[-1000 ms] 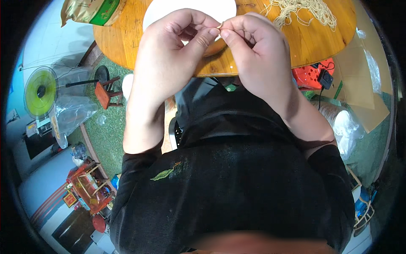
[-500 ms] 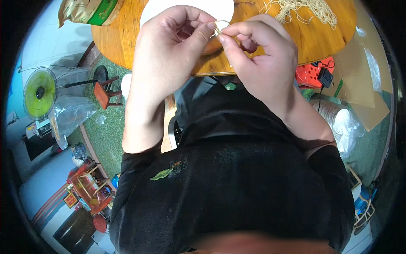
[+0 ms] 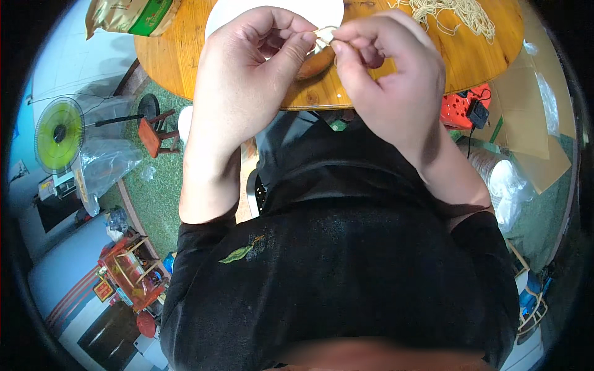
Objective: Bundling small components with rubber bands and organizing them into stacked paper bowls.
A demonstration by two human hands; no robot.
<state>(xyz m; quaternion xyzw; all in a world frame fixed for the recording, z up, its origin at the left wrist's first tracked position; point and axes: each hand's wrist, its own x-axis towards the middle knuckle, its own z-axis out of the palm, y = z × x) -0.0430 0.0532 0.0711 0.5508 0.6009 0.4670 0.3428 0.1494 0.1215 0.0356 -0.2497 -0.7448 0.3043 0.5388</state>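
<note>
Above the near edge of the round wooden table, my left hand (image 3: 250, 74) pinches a thin pale cord (image 3: 326, 28) between thumb and forefinger. My right hand (image 3: 393, 68) grips the same cord a short way to the right, its fingers closed together. A small loop of cord shows between the two pinches. Behind and below the fingers lies a brown, rounded, elongated thing (image 3: 317, 65), partly covered by my left hand; its kind is unclear. A white round plate (image 3: 232, 13) sits beyond my left hand, half hidden by it.
A heap of cream cord (image 3: 473, 20) lies at the table's (image 3: 170, 65) far right. A gold and green bag (image 3: 133, 15) stands at the far left. A red stool (image 3: 455, 111) and cardboard (image 3: 520, 117) are on the right; a green fan (image 3: 59, 135) and small stool (image 3: 150, 137) on the left.
My right hand has moved slightly right and up, away from my left hand, widening the gap between them. More of the brown thing shows. My left hand has stayed nearly still.
</note>
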